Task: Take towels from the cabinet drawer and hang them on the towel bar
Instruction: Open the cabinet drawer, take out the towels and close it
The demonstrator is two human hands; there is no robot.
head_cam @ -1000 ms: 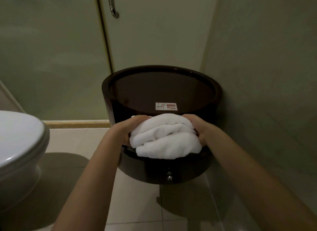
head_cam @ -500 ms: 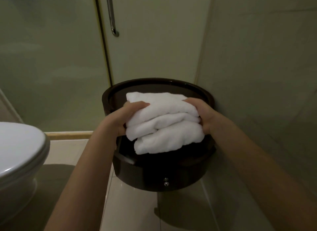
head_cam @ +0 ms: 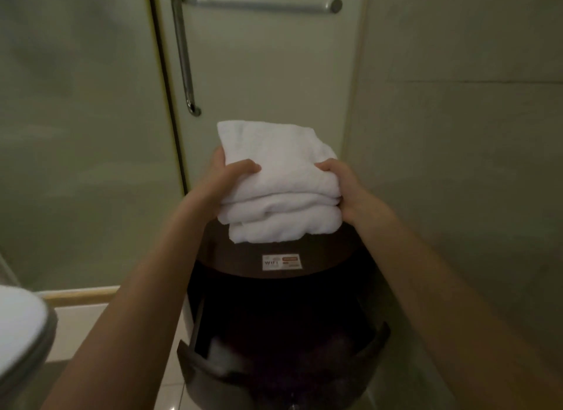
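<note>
Tight corner. We note the round dark cabinet (head_cam: pixel 275 290) wedged between the frosted glass door (head_cam: pixel 259 74) behind and the tiled wall (head_cam: pixel 457 165) on the right; the toilet (head_cam: pixel 21 327) lid edge cuts in at lower left. Open floor (head_cam: pixel 76 324) shows only to the left of the cabinet. The drawer (head_cam: pixel 283 376) stands pulled out below the cabinet top (interior too dark for us to read).

White towels (head_cam: pixel 281 184), a folded stack of about three thick layers, soft rolled edges facing us, held above the cabinet top. Left hand (head_cam: pixel 227 178) grasps the stack's left side, thumb over the top fold; right hand (head_cam: pixel 342 185) clamps the right side likewise.

Towel bar (head_cam: pixel 262 4) runs horizontally on the glass door, above the stack and bare. A vertical door handle (head_cam: pixel 184 52) hangs just left of it.
</note>
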